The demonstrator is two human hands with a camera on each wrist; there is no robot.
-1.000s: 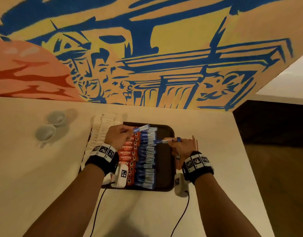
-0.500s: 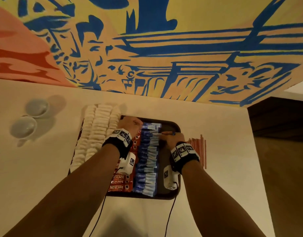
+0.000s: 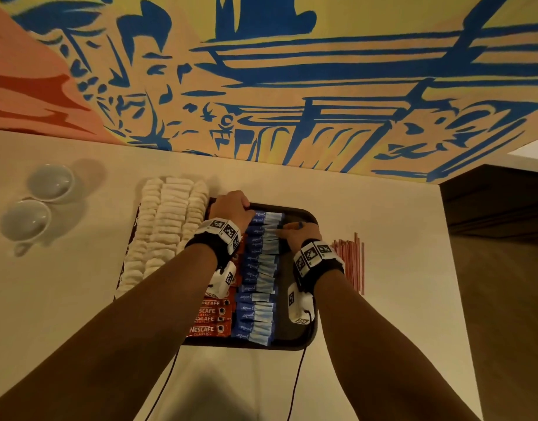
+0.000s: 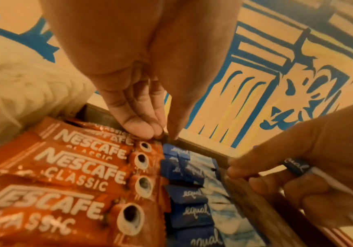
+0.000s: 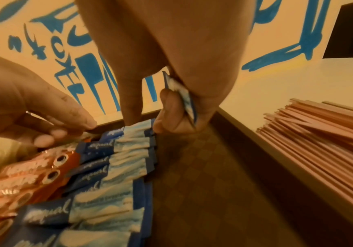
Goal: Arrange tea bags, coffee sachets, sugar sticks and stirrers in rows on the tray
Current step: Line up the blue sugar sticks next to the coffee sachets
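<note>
A dark tray (image 3: 295, 299) holds rows of white tea bags (image 3: 164, 226), red coffee sachets (image 3: 210, 320) and blue sugar sticks (image 3: 258, 287). My left hand (image 3: 231, 208) is at the tray's far edge. Its thumb and fingertips (image 4: 150, 132) pinch the left end of the farthest sugar stick (image 4: 174, 148). My right hand (image 3: 298, 233) holds a spare sugar stick (image 5: 184, 97) in its curled fingers, while its index fingertip (image 5: 131, 120) presses the right end of that farthest stick (image 5: 137, 128). Reddish stirrers (image 3: 351, 259) lie in a pile on the table right of the tray.
Two pale cups (image 3: 50, 182) (image 3: 24, 220) stand on the table at the far left. A painted blue and yellow wall rises just behind the tray. The tray's right strip (image 5: 203, 175) is bare. The table ends at the right beside a dark wooden floor.
Both hands moved to the tray's far end. The stick my left hand carried now lies at the top of the sugar row, with both hands on its ends.
</note>
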